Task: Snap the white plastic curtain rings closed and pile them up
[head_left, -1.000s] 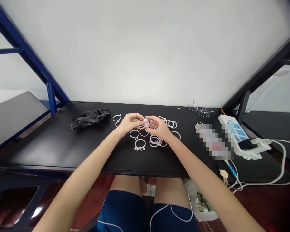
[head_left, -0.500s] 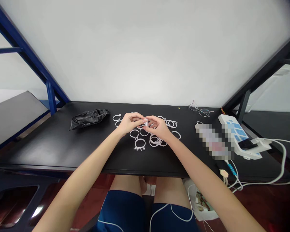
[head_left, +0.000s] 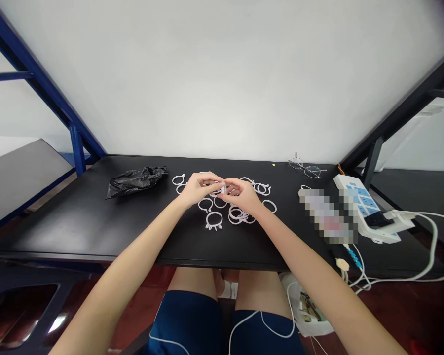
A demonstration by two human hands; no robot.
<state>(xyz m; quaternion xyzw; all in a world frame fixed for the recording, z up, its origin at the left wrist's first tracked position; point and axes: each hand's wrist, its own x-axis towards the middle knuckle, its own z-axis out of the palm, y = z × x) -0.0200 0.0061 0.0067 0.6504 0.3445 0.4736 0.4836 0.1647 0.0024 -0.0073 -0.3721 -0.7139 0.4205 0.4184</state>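
My left hand (head_left: 203, 188) and my right hand (head_left: 241, 193) meet above the middle of the desk. Between their fingertips they pinch a small white plastic piece (head_left: 223, 188), mostly covered by the fingers. Under and around the hands lie several white plastic rings with small clips. One ring with prongs (head_left: 213, 221) lies nearest me. Another ring (head_left: 205, 204) is just behind it, and a few overlap (head_left: 237, 215) below my right hand. More rings (head_left: 261, 189) lie to the right, and a ring (head_left: 178, 180) is left of my left hand.
On the black desk (head_left: 70, 217), a crumpled black plastic bag (head_left: 136, 181) lies at left. Eyeglasses (head_left: 305, 167) rest at the back right. Near the right edge are a blurred-out object (head_left: 325, 214), a power strip (head_left: 368, 209) and white cables (head_left: 429, 246). A blue frame post (head_left: 77, 148) stands left.
The small white piece has turned slightly between my fingertips. Both hands stay in nearly the same place, and the rings on the desk have not moved.
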